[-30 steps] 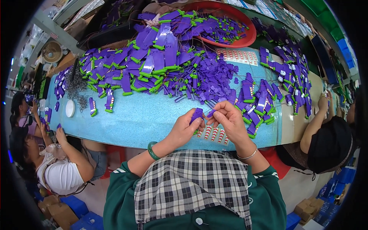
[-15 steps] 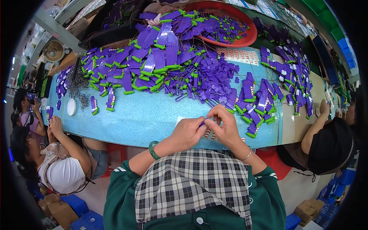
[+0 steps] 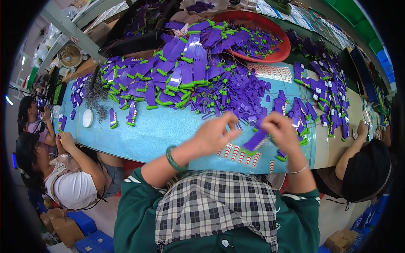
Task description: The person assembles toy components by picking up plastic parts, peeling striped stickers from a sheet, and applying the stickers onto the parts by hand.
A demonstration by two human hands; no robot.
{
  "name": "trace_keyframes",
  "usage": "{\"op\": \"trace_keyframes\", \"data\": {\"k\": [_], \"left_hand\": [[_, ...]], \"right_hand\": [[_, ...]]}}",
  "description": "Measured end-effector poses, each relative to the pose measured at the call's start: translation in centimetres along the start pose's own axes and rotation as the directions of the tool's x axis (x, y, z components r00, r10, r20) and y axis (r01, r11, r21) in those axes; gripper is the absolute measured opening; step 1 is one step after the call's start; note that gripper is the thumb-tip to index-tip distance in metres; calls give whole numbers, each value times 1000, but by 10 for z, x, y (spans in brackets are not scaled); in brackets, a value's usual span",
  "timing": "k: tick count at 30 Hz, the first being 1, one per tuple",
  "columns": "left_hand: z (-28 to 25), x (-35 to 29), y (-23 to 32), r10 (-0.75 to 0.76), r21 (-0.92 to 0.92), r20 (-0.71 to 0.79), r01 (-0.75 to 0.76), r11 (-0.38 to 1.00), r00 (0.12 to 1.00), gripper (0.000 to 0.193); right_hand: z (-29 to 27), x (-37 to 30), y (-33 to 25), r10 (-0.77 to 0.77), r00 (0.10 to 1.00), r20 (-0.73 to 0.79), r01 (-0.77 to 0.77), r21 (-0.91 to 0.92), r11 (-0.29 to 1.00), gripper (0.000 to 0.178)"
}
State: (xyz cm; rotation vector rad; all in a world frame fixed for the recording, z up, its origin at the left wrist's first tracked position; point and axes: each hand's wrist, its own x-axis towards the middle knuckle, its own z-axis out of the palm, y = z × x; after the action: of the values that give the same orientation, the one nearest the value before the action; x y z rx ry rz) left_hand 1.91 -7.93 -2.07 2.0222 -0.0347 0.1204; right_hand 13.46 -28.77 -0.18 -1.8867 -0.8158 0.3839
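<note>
Workbench scene, seen from above. Left hand [image 3: 215, 134] raised over the near edge of the blue table [image 3: 156, 130], fingers curled and pinched on something small and pale (too blurred to identify). Right hand [image 3: 280, 131] just beside it, fingers closed around a flat purple piece [image 3: 255, 140], which slants down toward the left hand and hangs above a sheet of red-and-white striped stickers [image 3: 238, 152] lying on the table. Green bangle [image 3: 172, 158] on the left wrist; thin silver bracelet [image 3: 298, 170] on the right. Behind the hands, a broad heap of purple and green parts [image 3: 185, 80] spread across the table, with a second, smaller heap [image 3: 325, 95] to the right. Red basin [image 3: 257, 38] at the far edge, partly filled with the same parts. Small white disc [image 3: 87, 118] near the left end of the table, beside a tangle of thin grey wire pieces [image 3: 96, 95]. Other people seated at both ends (left and right of the table).
</note>
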Motion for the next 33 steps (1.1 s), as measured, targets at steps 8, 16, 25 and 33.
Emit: {"op": "trace_keyframes", "data": {"k": [8, 16, 25, 33], "left_hand": [[-80, 90, -27, 82, 861, -370, 308, 406, 925, 39], [-75, 88, -52, 251, 868, -403, 280, 411, 880, 23], [-57, 7, -6, 101, -218, -518, -245, 945, 850, 10], [-13, -77, -29, -343, -921, 113, 228, 317, 933, 41]], "right_hand": [[-46, -6, -16, -255, 961, -103, 102, -726, 680, 27], [86, -21, -7, -280, 944, 175, 330, -489, 807, 28], [119, -10, 5, -255, 939, 233, 342, -532, 774, 19], [121, -13, 13, -374, 902, 217, 429, -342, 836, 14]]}}
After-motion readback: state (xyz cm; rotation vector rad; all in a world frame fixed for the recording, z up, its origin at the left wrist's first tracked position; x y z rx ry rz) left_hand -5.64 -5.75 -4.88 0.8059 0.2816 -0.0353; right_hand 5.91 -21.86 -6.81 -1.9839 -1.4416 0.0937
